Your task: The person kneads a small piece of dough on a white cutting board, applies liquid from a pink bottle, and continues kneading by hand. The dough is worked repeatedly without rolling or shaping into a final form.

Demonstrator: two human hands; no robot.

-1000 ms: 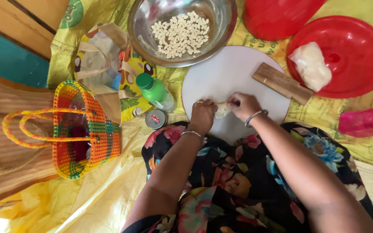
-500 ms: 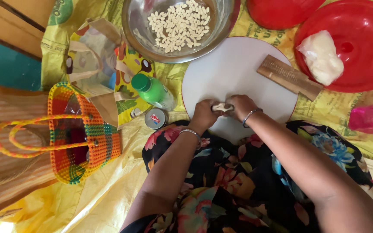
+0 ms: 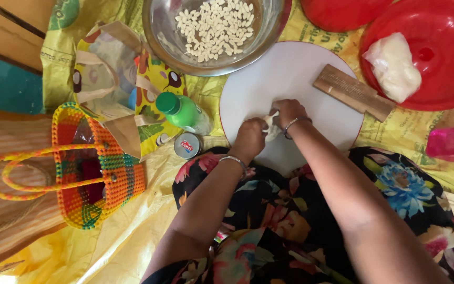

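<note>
Both my hands on a small lump of dough at the white round board (image 3: 290,73).

Beyond the board sits the steel bowl (image 3: 158,31) of pale shaped pieces (image 3: 216,26); to my right, the red plate (image 3: 447,79) and the wooden block (image 3: 353,92). My left hand (image 3: 250,138) and right hand (image 3: 288,111) are both curled narrow, pinching the dough piece (image 3: 270,126) between them just above the board.

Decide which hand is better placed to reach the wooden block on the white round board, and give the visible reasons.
Right, probably. The right hand lies on the white round board nearer the wooden block, with bare board between. The left hand sits farther away and would have to cross the right. Both pinch the dough piece.
</note>
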